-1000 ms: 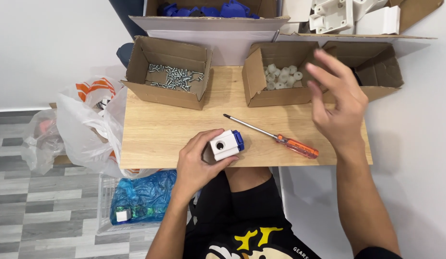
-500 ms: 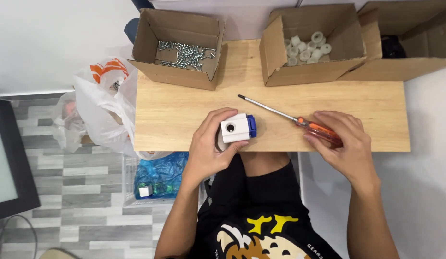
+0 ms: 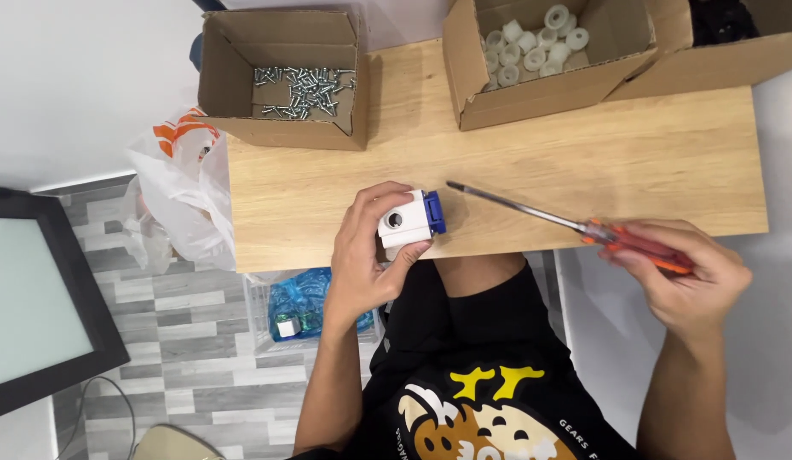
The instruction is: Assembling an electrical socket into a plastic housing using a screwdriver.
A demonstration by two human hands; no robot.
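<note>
**Bench inventory: white-and-blue part and screwdriver in hand**

- Left hand (image 3: 370, 255): fingers curled and closed around a small white block with a blue end piece (image 3: 410, 221). The block has a round hole on its white face. It is held at the near edge of the table, just in front of the person's torso.
- Right hand (image 3: 681, 277): closed on the orange handle of a screwdriver (image 3: 575, 223). The hand sits past the near right corner of the table. The long metal shaft angles up and to the left over the tabletop, its tip close to the blue end of the block; contact between tip and block cannot be told.
- Wooden table (image 3: 583, 162): light-coloured top, bare in the middle, boxes along the far edge.
- Cardboard box, far left (image 3: 242, 77): open flaps, a loose scatter of silver screws (image 3: 300, 87) on its floor.
- Cardboard box, far centre (image 3: 532, 98): open, holding small white round plastic pieces (image 3: 532, 47) piled at the back.
- Cardboard box, far right (image 3: 711, 55): partly out of view, something dark inside, not identifiable.
- White plastic bag with orange print (image 3: 183, 196): hangs off the left end of the table.
- Clear bin with blue contents (image 3: 298, 302): on the grey plank floor, below the table's near edge beside the left forearm.
- Dark-framed screen (image 3: 38, 298): at the left edge, pale panel.
</note>
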